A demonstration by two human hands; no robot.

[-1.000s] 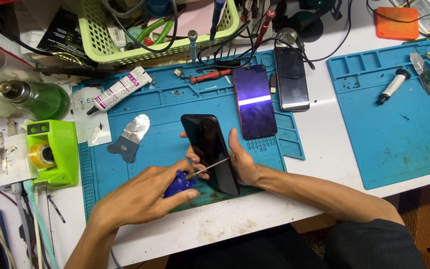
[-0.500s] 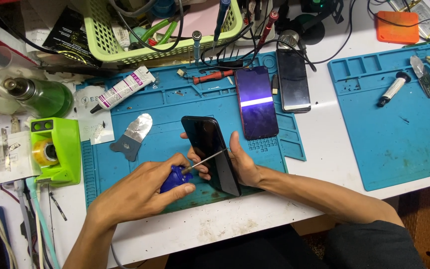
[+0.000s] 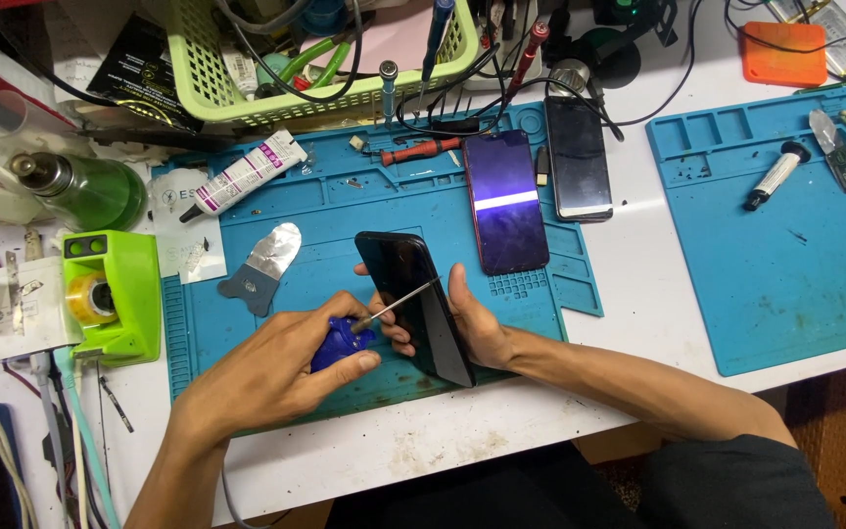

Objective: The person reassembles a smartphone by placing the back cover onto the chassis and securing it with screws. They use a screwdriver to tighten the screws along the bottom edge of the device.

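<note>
Black phone [image 3: 415, 304] sits mid-mat [image 3: 345, 211] — right hand [image 3: 477, 323] wrapped around its edges, left hand [image 3: 281, 367] pinching a blue screwdriver [image 3: 345, 338], tip on the glass. White tube [image 3: 242, 176] at 11 o'clock — green tape dispenser [image 3: 115, 294] at 9.

Bare mat [image 3: 345, 211] lies open between the tube [image 3: 245, 176] and the lit phone [image 3: 505, 201]. A metal pry tool [image 3: 261, 264] blocks the left approach, and the tape dispenser [image 3: 110, 294] stands beyond it. The table edge [image 3: 423, 446] near the person is free.
</note>
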